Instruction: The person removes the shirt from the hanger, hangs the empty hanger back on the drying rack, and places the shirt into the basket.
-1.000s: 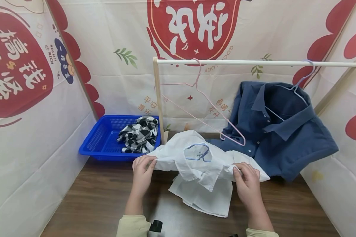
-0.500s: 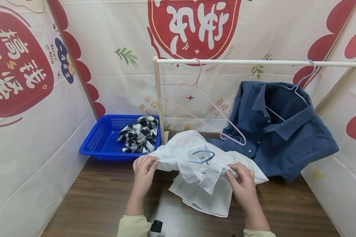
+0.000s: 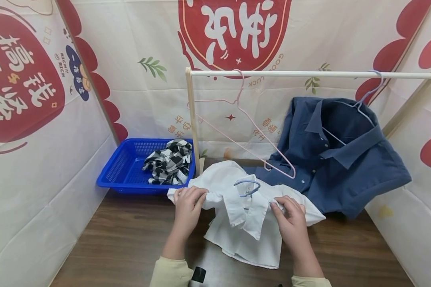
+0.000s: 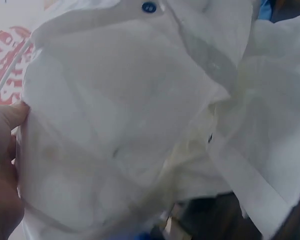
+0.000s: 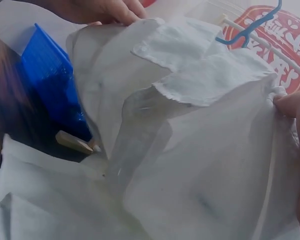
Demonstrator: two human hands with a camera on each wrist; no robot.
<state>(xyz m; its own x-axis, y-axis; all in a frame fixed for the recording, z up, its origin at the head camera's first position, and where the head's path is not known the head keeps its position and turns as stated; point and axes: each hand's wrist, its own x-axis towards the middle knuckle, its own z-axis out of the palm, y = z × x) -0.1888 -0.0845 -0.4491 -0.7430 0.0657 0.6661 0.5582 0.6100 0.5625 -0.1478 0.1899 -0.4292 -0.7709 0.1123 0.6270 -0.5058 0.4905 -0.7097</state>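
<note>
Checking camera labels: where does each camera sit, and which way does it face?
Head: head-worn, facing forward and down at the white shirt; left hand and right hand show.
Left wrist: worn there, facing the white shirt close up; left hand at left edge.
Right wrist: worn there, facing the white shirt and blue basket; right hand at right, left hand at top.
Head and right wrist share the blue hook.

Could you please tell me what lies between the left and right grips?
The head view shows the white shirt's collar between the left grip and right grip, with a blue hanger hook showing at its opening.
</note>
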